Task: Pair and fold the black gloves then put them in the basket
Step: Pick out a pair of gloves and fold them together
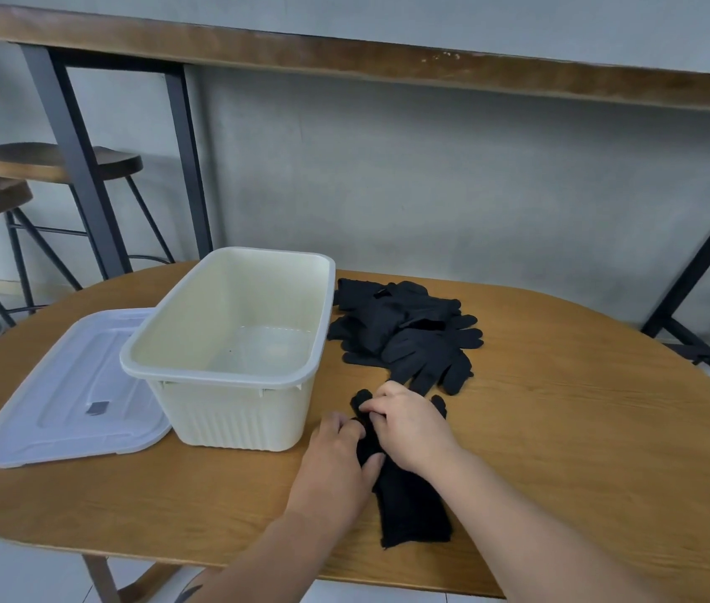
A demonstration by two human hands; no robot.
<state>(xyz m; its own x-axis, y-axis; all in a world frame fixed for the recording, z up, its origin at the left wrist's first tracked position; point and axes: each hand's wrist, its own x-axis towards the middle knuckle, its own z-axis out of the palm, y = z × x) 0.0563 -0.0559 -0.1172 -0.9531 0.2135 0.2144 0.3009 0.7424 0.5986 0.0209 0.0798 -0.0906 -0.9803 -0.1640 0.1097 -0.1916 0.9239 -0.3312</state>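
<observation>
A stacked pair of black gloves lies flat on the wooden table near its front edge, cuffs toward me, fingertips pointing away. My left hand presses on the pair's left side with the thumb on the fabric. My right hand covers the finger end and pinches the glove fingers. A loose pile of black gloves sits behind them, to the right of the basket. The cream plastic basket stands to the left with nothing inside.
The basket's translucent lid lies flat on the table, left of the basket. Behind the table are two round stools, black metal table legs and a grey wall.
</observation>
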